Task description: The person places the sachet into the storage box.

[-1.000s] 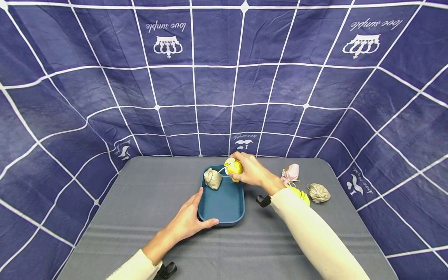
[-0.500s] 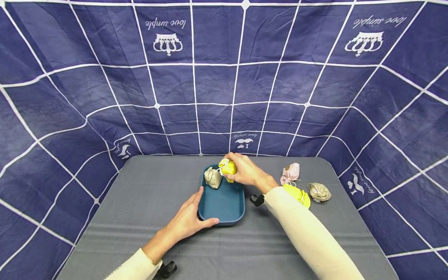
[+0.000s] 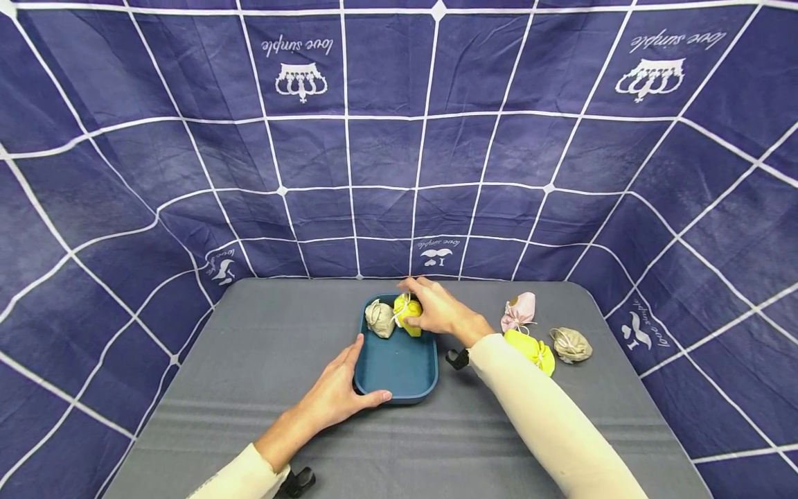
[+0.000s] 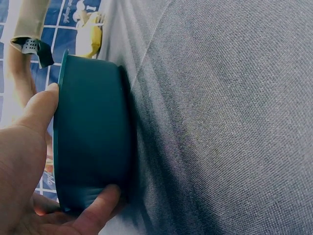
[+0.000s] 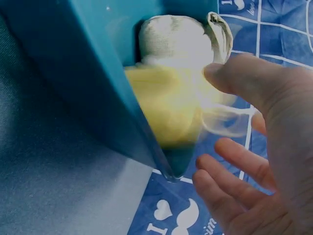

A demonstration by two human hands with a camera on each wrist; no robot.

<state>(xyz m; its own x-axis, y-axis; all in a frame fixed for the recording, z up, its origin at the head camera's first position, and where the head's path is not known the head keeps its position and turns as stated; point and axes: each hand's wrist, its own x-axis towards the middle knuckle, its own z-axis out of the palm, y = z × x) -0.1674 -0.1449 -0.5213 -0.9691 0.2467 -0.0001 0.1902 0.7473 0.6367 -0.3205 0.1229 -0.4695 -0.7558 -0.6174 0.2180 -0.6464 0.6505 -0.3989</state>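
A blue rectangular tray with raised walls stands on the grey table. My left hand holds its near left corner, thumb at the near rim and fingers along the left side. Two drawstring pouches lie at the tray's far end: a beige pouch on the left and a yellow pouch beside it. My right hand is over the far right rim, around the yellow pouch. In the right wrist view, its fingers are spread apart from the blurred yellow pouch, with the thumb close to it.
Right of the tray lie a pink pouch, a second yellow pouch partly behind the right sleeve, and another beige pouch. A blue checked cloth hangs behind and beside the grey table.
My right hand has carried the yellow pouch leftward and down into the tray beside the beige one, and its fingers have let go. The left hand has stayed at the tray.
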